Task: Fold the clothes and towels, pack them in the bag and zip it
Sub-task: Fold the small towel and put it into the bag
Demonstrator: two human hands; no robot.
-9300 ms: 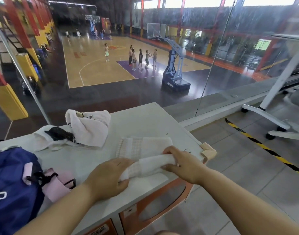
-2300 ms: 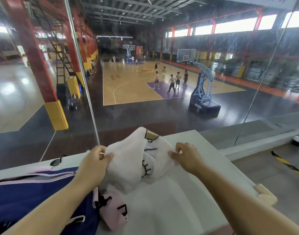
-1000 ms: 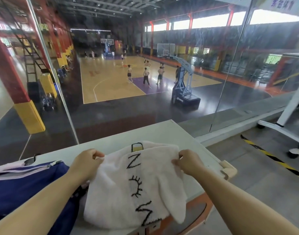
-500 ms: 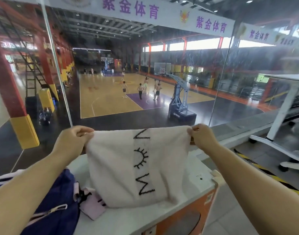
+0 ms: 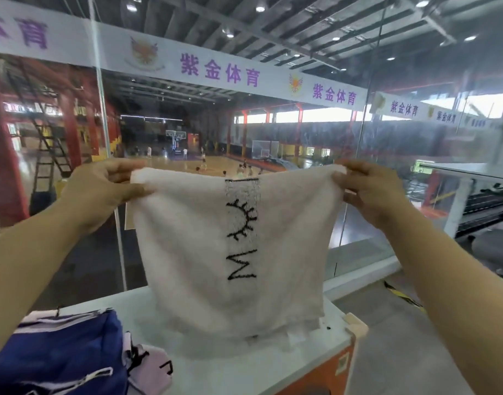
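1. While the navy blue fabric bag (image 5: pixel 59 357) with lilac trim lies at the near left corner of the white-topped bench (image 5: pixel 244 369), its zip cannot be made out from here, so whether it gapes or not stays unsettled.
2. Just beyond it, the white fluffy towel (image 5: pixel 187 252) with black stitched lettering down its middle hangs spread out flat, its lower hem brushing the bench top near the far right corner.
3. Higher up, the left hand (image 5: pixel 102 192) pinches the towel's top left corner and the right hand (image 5: pixel 367 192) pinches the top right, both clamped on the cloth.
4. By my reckoning the step in hand is shaking this towel square before folding.
5. Next it wants bringing corner to corner, or laying flat on the bench, keeping the edges matched.
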